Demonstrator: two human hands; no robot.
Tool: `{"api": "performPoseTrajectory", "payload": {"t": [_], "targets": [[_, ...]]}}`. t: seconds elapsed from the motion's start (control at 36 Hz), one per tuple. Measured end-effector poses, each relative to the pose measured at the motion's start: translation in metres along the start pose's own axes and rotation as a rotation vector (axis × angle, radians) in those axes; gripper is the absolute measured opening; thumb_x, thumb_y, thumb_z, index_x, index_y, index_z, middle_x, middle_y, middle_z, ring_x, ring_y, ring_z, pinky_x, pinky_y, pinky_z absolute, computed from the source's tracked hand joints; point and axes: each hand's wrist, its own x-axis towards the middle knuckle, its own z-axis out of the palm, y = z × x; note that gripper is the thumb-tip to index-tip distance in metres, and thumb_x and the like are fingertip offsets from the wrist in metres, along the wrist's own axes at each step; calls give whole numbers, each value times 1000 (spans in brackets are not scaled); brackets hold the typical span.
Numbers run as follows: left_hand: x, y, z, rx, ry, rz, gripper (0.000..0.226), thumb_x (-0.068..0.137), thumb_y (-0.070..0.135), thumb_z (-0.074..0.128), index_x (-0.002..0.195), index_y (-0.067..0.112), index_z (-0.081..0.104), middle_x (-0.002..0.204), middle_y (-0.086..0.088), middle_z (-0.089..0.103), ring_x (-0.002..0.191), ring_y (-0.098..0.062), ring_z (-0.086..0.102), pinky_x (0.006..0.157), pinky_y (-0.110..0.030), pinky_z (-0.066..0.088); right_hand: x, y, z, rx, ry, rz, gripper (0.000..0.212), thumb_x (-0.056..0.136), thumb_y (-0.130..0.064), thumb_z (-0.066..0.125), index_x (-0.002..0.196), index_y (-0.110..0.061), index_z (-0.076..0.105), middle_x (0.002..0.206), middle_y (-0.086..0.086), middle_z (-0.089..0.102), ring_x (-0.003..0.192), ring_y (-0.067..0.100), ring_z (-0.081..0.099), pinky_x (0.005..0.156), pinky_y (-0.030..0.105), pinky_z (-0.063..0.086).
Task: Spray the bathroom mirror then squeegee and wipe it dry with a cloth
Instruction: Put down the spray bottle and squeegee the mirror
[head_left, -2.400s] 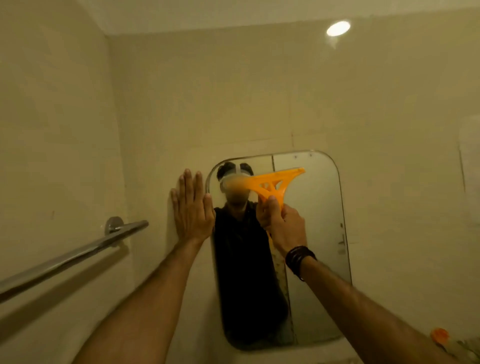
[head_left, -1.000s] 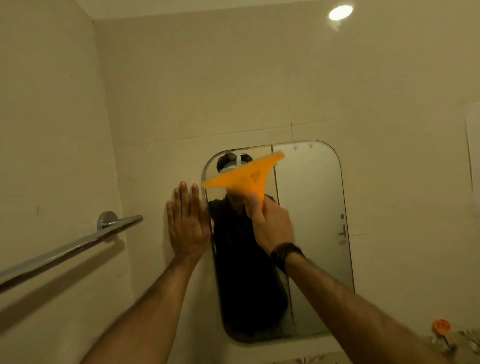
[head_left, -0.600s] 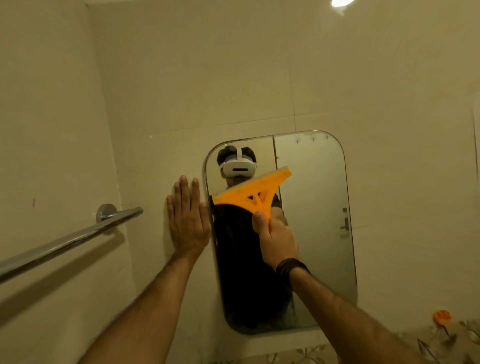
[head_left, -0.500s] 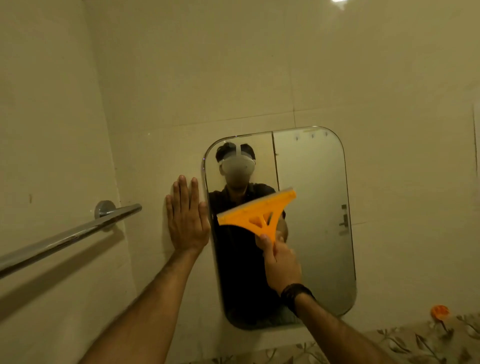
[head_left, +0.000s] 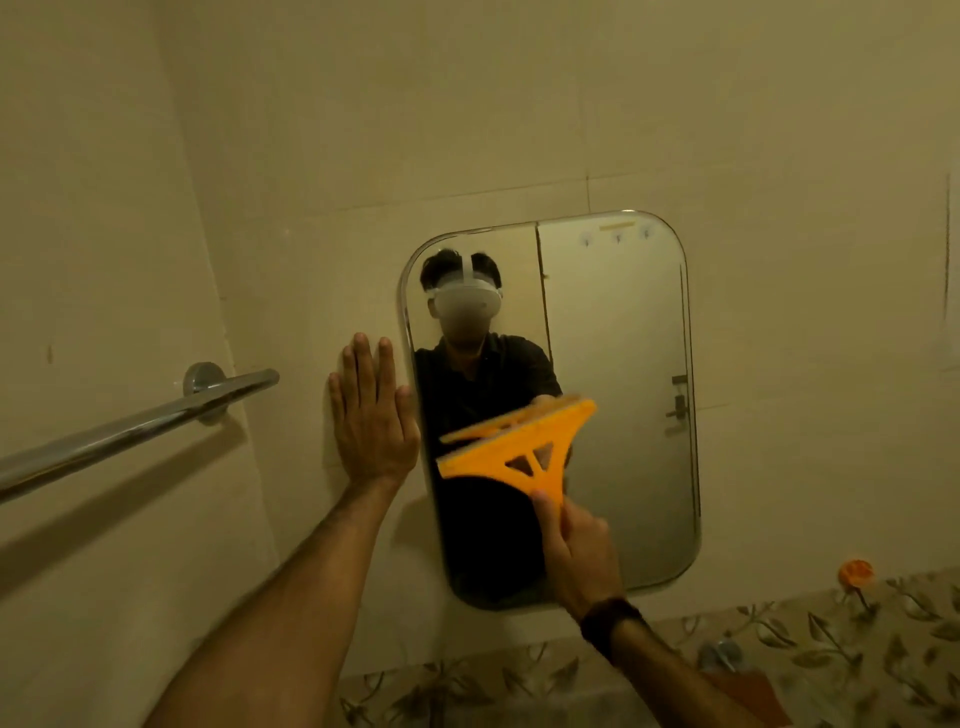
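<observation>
The right hand (head_left: 579, 556) is wrapped tight around the handle of the orange squeegee (head_left: 519, 451), whose blade lies slanted across the mirror (head_left: 618, 395), high end toward 2 o'clock, about midway down the glass. The left hand (head_left: 371, 415) lies flat and empty, fingers straight, pressed on the tiled wall (head_left: 467, 114) just beside the mirror's 9 o'clock edge. A chrome towel bar (head_left: 135, 423) juts from the side wall, further out at 9 o'clock.
</observation>
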Motion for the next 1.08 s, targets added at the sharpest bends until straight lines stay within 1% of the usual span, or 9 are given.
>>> {"api": "performPoseTrajectory", "payload": {"t": [0.08,0.19,0.36,0.5,0.61,0.67,0.75,0.92,1.08], "targets": [[1,0,0,3,0,-3,61,108,40,16,166,21,9,174,-4,1,161,-22,1,130,-47,6,38,-35,-3,-30,41,-108,45,95,-73,28,77,-40,54,55,-15,52,42,4,45,38,15,29],[-3,1,-1,7,8,5,60,109,39,18,165,20,12,174,-6,5,161,-23,3,130,-47,9,93,-69,-2,-127,48,-140,56,94,-75,20,88,-30,53,70,-14,50,60,2,46,53,20,32],[-19,-3,-2,11,-6,11,60,108,39,15,165,19,11,173,-9,8,161,-24,4,130,-47,7,90,-42,4,-132,-9,-115,57,95,-74,20,100,-29,55,73,-12,54,58,1,51,51,20,34],[-32,-7,1,-5,-15,9,61,108,39,17,165,21,5,173,-9,6,161,-23,1,130,-46,4,36,15,15,-108,-27,-37,68,91,-79,20,90,-23,59,55,-9,50,47,2,47,47,26,37],[-46,-11,6,-5,-2,15,61,108,39,17,164,24,0,173,-8,6,161,-23,2,130,-48,7,-20,54,20,-167,-78,14,43,93,-75,22,74,-54,54,60,-23,57,50,0,52,46,19,28],[-48,-11,7,-4,14,17,61,108,39,17,164,25,0,173,-9,8,161,-23,2,130,-47,8,-43,70,21,-169,-106,60,52,93,-77,21,71,-45,56,58,-18,56,50,0,50,45,18,26],[-50,-11,7,8,23,19,60,108,39,17,164,24,0,173,-10,9,160,-21,-1,130,-46,6,-72,90,20,-183,-114,106,67,87,-84,16,60,-29,43,48,-8,35,43,7,37,45,21,20],[-55,-9,5,36,18,7,62,108,38,21,165,19,7,172,-12,13,160,-22,2,130,-43,2,-96,101,10,-261,-132,110,60,91,-80,17,59,-32,34,49,-10,31,43,8,28,46,27,20],[-55,-8,4,49,18,11,61,108,38,23,165,17,13,171,-13,16,160,-28,12,130,-43,4,-68,68,6,-267,-98,-4,51,95,-75,23,67,-37,44,46,-9,36,41,9,41,43,23,23]]}}
